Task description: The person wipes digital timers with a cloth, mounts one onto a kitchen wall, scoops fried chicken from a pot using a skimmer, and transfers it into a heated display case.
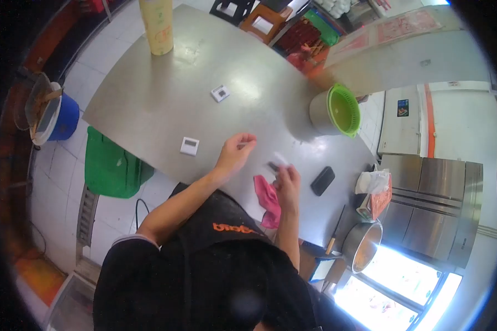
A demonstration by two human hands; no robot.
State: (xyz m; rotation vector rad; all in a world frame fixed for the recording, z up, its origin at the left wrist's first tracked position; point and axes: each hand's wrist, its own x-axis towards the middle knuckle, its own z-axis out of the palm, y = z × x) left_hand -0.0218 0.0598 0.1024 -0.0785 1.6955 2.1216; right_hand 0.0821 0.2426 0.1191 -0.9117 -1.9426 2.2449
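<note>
Over the steel table, my left hand (237, 154) is closed in a pinch, with a small pale bit showing at the fingertips, too small to name. My right hand (287, 185) is also closed, its fingers curled together beside a small dark piece (273, 165); whether it grips that piece cannot be made out. A pink cloth (267, 201) lies just left of my right hand. To the right of that hand rests a black oblong case (323, 181). Nearest my left hand is a white square device with a small display (189, 146); a similar white device (220, 93) lies farther back.
The steel table (259, 66) carries a yellowish cylinder (157, 27) at the far left and a pot with a green strainer (342, 110) at right. Near the right edge are a knife (331, 244) and a metal pot (363, 247). A green bin (113, 165) and blue bucket (65, 117) stand left.
</note>
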